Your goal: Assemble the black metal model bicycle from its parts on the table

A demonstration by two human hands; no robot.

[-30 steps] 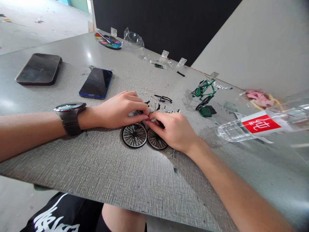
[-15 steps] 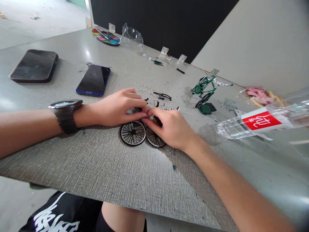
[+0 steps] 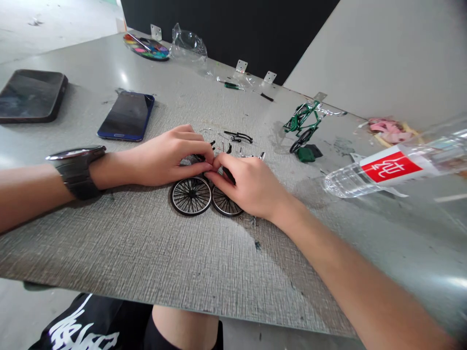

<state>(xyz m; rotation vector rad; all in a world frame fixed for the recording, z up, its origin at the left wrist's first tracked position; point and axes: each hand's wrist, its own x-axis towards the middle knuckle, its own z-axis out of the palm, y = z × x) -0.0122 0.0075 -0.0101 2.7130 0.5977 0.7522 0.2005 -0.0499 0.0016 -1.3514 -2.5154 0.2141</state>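
Observation:
My left hand [image 3: 171, 155] and my right hand [image 3: 251, 182] meet at the fingertips over small parts on the grey table [image 3: 146, 253]. Thumb and forefinger are pinched together on each hand, and whatever lies between them is too small and hidden to name. Just below my fingers lie two small spoked wheels, the left one [image 3: 191, 195] in full view and the right one [image 3: 224, 201] partly under my right hand. Thin black parts [image 3: 238, 136] and small silvery pieces rest behind my hands.
A green model bicycle [image 3: 302, 124] stands at the back right, near a clear bottle [image 3: 390, 167] with a red label. At the left are a blue phone [image 3: 127, 115] and a dark flat device [image 3: 32, 96]. Farther back are a paint palette [image 3: 148, 47] and a small screwdriver [image 3: 231, 85].
The whole view has shifted, so the table's objects appear a little farther left and higher. My hands keep nearly the same pinched pose above the wheels.

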